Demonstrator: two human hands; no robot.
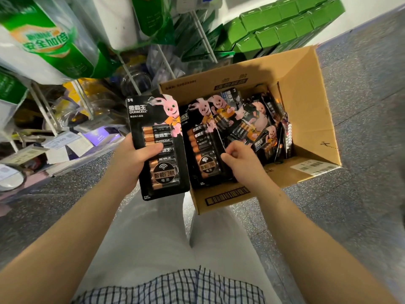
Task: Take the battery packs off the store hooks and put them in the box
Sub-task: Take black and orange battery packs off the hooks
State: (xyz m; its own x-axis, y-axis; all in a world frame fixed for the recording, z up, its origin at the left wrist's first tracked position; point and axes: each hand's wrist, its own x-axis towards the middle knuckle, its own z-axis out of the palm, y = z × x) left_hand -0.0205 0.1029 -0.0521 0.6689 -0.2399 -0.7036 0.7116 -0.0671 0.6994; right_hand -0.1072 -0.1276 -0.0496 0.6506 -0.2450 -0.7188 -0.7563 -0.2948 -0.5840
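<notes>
From the head view, the left hand [133, 160] grips a battery pack [156, 145] by its left edge, thumb laid across the front over the row of cells, fingers hidden behind the card. This pack is upright, facing the camera, held just left of the box [306, 84] and overlapping its near-left corner. It is a flat black card with rounded corners, a pink rabbit printed at the top and a clear glossy blister over copper-and-black cells stacked in a column.

The right hand [243, 160] reaches over the box's near wall, fingers curled, thumb and fingertips pinching the right edge of a second pack [203, 145] that lies flat at the left of the box interior, touching the hand. It has the same black card and copper cells.

The box is brown corrugated cardboard, open-topped, flaps spread outward, with black printing on the walls and a white barcode label [311, 166] on the right flap. Inside, to the right of the hand, more packs [256, 119] lie in a loose, overlapping heap, tilted at various angles, some on edge against the right wall.

The box sits on a speckled grey floor [361, 106]. To the left are white wire racks [46, 110] holding shiny plastic-bagged goods, blurred; behind the box are stacked green cartons [280, 25].
</notes>
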